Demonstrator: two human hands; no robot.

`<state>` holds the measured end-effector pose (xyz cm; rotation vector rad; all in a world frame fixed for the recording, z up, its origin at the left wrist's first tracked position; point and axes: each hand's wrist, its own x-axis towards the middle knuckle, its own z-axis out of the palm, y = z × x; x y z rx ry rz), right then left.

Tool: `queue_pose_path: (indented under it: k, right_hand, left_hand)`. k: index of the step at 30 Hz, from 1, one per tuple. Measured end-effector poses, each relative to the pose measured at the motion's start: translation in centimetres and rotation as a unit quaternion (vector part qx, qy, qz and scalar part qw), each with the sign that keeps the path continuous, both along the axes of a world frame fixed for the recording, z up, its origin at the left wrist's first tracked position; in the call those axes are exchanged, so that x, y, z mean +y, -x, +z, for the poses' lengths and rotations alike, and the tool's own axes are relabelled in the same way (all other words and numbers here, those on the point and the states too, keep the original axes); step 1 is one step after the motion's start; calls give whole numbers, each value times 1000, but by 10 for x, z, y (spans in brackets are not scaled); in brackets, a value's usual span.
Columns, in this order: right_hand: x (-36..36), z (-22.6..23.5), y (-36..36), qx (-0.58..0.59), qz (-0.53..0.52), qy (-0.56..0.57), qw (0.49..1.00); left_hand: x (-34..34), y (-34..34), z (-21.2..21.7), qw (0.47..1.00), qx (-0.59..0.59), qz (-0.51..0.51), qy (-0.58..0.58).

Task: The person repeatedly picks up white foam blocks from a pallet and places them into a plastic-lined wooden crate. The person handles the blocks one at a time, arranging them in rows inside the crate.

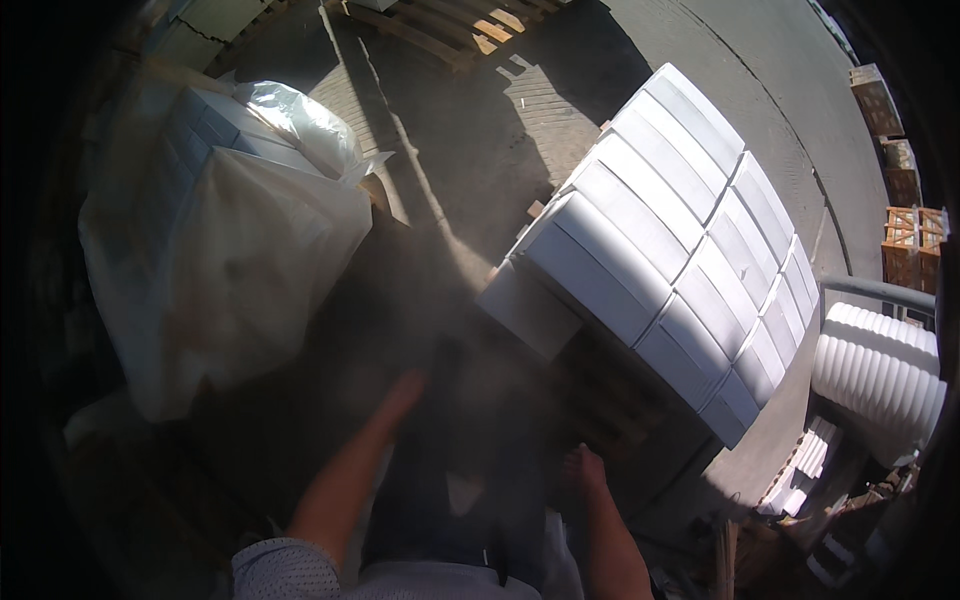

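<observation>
A stack of white rectangular blocks [680,230] sits on a dark wooden pallet [605,400], lit by the sun. One white block [527,305] juts out lower at the stack's near left corner. My left hand [402,392] reaches down into dusty shadow in front of that block, fingers stretched and blurred, with nothing seen in it. My right hand [583,466] is at the pallet's near edge, fingers curled; the shadow hides whether it grips the wood. Dust hangs between the two hands.
A plastic-wrapped stack of blocks [220,250] stands at the left. Empty wooden pallets [450,25] lie at the top on the paved ground [480,130]. Another stack of white blocks [880,370] and wooden crates [915,240] are at the right.
</observation>
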<state>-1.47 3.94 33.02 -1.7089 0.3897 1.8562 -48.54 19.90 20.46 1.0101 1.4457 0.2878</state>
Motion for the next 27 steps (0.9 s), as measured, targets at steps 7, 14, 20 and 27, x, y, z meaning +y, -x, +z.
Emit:
queue_pose_path:
  k: [7, 14, 20, 27]
  right_hand:
    - [89, -154, -34, -119, 112, 74, 984]
    - [154, -295, -53, -160, 104, 10, 982]
    - [201, -345, -53, -200, 102, -35, 974]
    - [229, -370, -50, -225, 41, -72, 971]
  left_hand:
    - [70, -116, -78, 992, 95, -59, -56]
    - [145, -176, -175, 975, 194, 11, -109]
    - [187, -208, -212, 974, 207, -18, -90]
    - [245, -247, -223, 985, 135, -64, -90]
